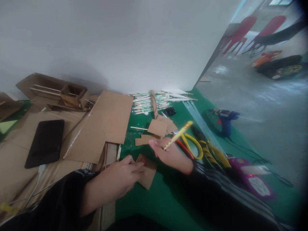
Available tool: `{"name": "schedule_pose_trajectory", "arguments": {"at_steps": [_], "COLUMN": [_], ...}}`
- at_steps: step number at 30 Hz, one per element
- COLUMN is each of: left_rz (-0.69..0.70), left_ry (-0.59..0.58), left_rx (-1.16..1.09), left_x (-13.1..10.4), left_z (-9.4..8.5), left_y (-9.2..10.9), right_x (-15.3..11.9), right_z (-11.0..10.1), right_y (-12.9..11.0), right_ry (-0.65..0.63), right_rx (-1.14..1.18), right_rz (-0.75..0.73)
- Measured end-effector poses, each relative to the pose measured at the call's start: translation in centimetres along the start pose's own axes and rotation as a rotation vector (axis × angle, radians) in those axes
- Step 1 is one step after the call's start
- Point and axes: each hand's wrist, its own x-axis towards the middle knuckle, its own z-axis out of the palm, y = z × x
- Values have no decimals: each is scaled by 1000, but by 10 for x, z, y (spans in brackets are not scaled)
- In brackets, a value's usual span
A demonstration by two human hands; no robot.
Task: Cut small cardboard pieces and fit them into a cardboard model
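My right hand (173,158) is closed around a yellow patterned pencil (180,133), which slants up to the right and is blurred. My left hand (120,179) has bent fingers closed at the left edge of a small cardboard piece (149,173), low over the green table. Just beyond my hands lie more small cardboard pieces (157,127) and a thin white stick (139,128). Beside my right wrist are yellow-handled scissors (198,147) and a red-handled tool (184,148).
A large cardboard sheet (113,115), a black phone (45,142) on a cable and a cardboard box structure (73,96) occupy the left. Bundled sticks (141,104) lie by the wall. To the right are a blue glue gun (226,123) and a magenta object (255,179).
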Motion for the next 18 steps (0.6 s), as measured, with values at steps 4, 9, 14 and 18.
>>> {"name": "schedule_pose_trajectory", "arguments": {"at_steps": [4,9,14,18], "left_rz": [-41,5,-38,-38], "left_ry": [3,-11,-7,-11], "left_rx": [-7,42,6,-20], "left_x": [-2,0,-2,-5], "left_z": [3,-4,3,11], "left_y": [0,1,0,-2], "right_x": [1,1,5,8], "right_z": [-1,6,11,12], "right_y": [-1,9,25,32], "right_ry": [123,203,293,333], "right_rx": [101,200,478,611], "right_rz": [57,135,202,195]}}
